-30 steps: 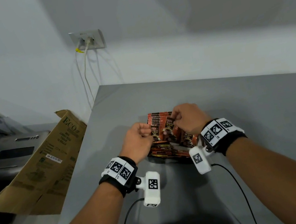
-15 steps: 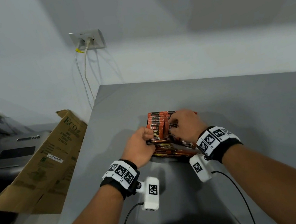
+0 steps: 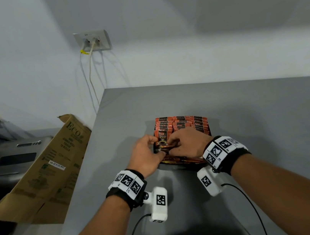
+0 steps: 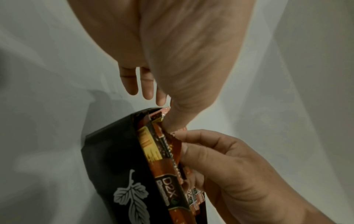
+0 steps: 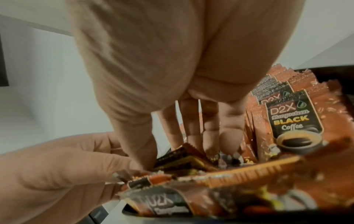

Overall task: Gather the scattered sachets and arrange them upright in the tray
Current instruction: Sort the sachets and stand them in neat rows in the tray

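Tray: black rectangular tray (image 3: 210, 131) w/ white leaf print on its outer wall (image 4: 107, 165), set on grey matte table (image 3: 251, 119), near mid of table.
Upright sachets: orange-and-black foil coffee sachets (image 3: 181, 122), labelled "D2X ... BLACK Coffee" (image 5: 291, 121), are stood in rows across far part of tray, faces turned toward the person.
Loose sachets: more sachets of same kind (image 3: 178, 159) are lain flat/tilted in near part of tray, in a heap (image 5: 220, 191); count can't be told.
Left hand: left hand (image 3: 145, 155) is placed at tray's near-left corner; thumb & forefinger are pinched on edge of one orange foil sachet (image 4: 173, 145), other fingers (image 4: 132, 81) left straight, apart from it.
Right hand: right hand (image 3: 188, 142) is held over tray centre, fingers (image 5: 189, 121) pointed down among sachets, thumb closed on same sachet (image 3: 163, 147) against the left hand's grip.
Contact: both hands are touching at the sachet, just in front of the upright rows.
Surroundings: flattened brown cardboard box (image 3: 43, 172) is leaned beside table's left edge; white wall socket w/ two cables (image 3: 92, 41) is seen on the wall behind.
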The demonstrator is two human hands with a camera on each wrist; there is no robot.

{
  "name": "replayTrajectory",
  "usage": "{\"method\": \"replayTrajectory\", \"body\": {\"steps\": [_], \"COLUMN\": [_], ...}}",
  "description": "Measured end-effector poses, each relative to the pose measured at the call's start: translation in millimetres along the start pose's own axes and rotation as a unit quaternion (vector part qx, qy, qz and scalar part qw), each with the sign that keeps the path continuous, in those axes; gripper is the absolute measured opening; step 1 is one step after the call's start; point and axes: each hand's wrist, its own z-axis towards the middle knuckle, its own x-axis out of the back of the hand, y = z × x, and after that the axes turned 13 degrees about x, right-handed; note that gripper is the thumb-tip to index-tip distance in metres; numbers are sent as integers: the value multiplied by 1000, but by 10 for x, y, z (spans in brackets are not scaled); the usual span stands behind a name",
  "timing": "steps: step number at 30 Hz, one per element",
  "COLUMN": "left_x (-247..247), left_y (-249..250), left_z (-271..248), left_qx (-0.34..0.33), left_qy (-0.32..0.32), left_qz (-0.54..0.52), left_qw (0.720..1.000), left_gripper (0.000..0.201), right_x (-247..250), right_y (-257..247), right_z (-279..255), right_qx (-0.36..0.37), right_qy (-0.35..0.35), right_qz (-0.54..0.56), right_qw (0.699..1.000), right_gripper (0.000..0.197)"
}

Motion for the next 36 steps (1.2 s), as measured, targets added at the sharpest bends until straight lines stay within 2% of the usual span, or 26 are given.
{"method": "replayTrajectory", "body": {"steps": [6,10,17,23,28,33,36], "left_x": [0,-19,8,32,24,16,8], "left_y": [-32,-55,-42,-85,-99,-102,-88], "left_z": [18,24,16,7,-1,-7,-7], "left_qx": [2,6,24,23,21,22,21], "left_qy": [9,19,4,4,7,15,16], "left_qz": [7,9,9,13,4,0,-3], "left_qw": [1000,1000,1000,1000,1000,1000,1000], "left_gripper": [36,31,38,42,39,39,38], "right_x": [8,3,-43,-55,-75,-82,-90], "right_y": [-25,-34,-79,-112,-131,-183,-202], "right_z": [0,6,51,75,93,90,84], "right_qx": [2,-7,-4,-16,-22,-11,-3], "right_qy": [-1,-9,0,-19,-18,-14,-21], "right_qz": [-10,-6,-45,-54,-97,-139,-166], "right_qw": [1000,1000,999,998,995,990,986], "right_gripper": [33,43,22,39,35,19,25]}}
